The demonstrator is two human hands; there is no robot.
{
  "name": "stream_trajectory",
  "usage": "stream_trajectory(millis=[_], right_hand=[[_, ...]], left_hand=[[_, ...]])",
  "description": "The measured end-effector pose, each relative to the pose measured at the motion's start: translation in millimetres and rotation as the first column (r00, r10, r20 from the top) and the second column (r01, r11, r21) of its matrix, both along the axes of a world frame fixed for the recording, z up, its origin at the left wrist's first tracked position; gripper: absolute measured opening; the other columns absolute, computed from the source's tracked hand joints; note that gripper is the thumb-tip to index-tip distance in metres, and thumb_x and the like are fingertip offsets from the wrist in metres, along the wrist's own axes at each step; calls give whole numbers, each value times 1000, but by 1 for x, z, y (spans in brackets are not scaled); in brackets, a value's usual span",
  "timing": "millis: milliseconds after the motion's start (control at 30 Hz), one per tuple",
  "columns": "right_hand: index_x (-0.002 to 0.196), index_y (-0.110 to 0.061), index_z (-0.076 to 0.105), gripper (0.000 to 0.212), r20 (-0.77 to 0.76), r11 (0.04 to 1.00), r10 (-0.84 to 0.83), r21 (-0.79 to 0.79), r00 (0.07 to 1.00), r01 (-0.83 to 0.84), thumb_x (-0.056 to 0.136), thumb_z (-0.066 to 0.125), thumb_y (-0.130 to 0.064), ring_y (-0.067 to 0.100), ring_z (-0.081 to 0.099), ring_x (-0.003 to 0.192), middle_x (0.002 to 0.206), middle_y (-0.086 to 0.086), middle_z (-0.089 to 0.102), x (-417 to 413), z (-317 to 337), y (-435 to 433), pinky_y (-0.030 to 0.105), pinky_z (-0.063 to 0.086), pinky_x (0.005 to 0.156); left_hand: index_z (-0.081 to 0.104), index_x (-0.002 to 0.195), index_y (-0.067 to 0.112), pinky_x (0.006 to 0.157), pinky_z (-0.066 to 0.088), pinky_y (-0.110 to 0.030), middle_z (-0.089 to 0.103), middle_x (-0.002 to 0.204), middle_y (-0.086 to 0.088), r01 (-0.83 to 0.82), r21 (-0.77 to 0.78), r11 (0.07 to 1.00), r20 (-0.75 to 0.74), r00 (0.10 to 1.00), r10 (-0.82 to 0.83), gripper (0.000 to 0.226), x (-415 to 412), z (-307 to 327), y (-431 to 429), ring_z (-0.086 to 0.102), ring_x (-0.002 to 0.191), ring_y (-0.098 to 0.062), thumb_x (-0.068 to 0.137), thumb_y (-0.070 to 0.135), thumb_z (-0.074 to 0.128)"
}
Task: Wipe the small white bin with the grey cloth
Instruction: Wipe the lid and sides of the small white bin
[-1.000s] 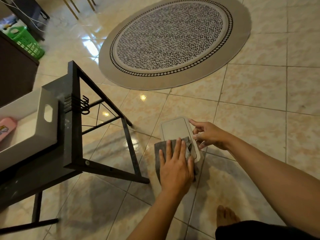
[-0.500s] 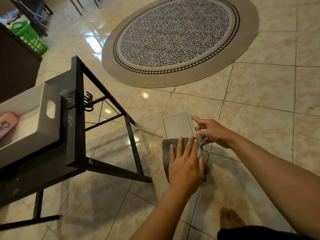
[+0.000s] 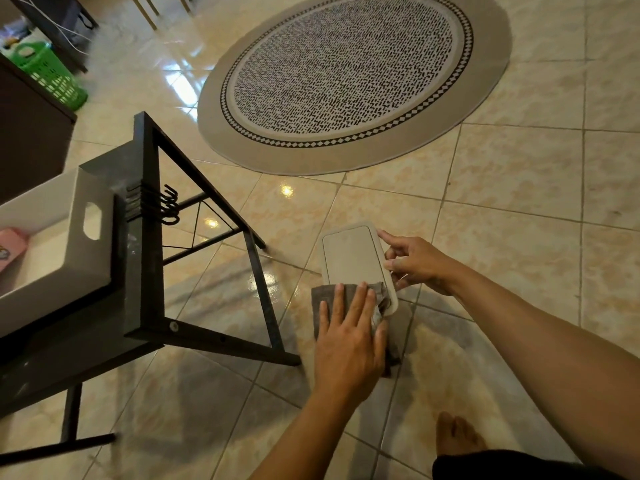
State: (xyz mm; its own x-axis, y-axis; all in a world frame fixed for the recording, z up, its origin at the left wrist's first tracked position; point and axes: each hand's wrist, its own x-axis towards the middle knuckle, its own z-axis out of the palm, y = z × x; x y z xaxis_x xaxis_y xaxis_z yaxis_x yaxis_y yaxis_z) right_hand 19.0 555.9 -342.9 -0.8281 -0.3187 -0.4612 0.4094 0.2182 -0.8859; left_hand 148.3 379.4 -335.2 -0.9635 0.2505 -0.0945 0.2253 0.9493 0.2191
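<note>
Bare foot (image 3: 459, 434): nearest the viewer, on the tiled floor (image 3: 519, 188), below and right of the left hand.
Left hand (image 3: 348, 336): palm down, fingers extended and held together, pressed flat on the grey cloth; it grips nothing.
Grey cloth (image 3: 323, 299): spread under the left hand, covering the near end of the bin; a bunched fold shows at the hand's right edge and a dark corner hangs below it.
Small white bin (image 3: 353, 256): directly ahead of the left fingertips and just left of the right hand; its flat pale face with a rounded raised border points up at the camera. Whether it rests on the floor cannot be told.
Right hand (image 3: 417, 263): at the bin's right edge, partly closed, fingertips touching the rim, index finger extended along the far corner; it steadies the bin.
Black metal table (image 3: 145, 271): left of both hands, well apart from the bin; hooks hang on its frame.
White tray (image 3: 86, 244): on the table, with a cut-out handle; a pink item (image 3: 12, 245) lies inside at the view's edge.
Round patterned rug (image 3: 346, 77): beyond both hands, on the floor.
Green basket (image 3: 48, 74): far left, beyond the table.
</note>
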Motion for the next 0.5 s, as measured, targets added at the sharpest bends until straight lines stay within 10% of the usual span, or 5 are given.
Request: stream_trajectory(millis=[500], right_hand=[[151,-26,28,72,-2,1000,-18,-6,1000,18,92,57,2,24,57,74,88,9,52,-1,-3,-1,37,59,68]], left_hand=[[1,153,24,118,-6,-50,-7,161,4,-25,-51,998,36,999,27,58,-47,-2,19,-20,145,-23,103,48,15]])
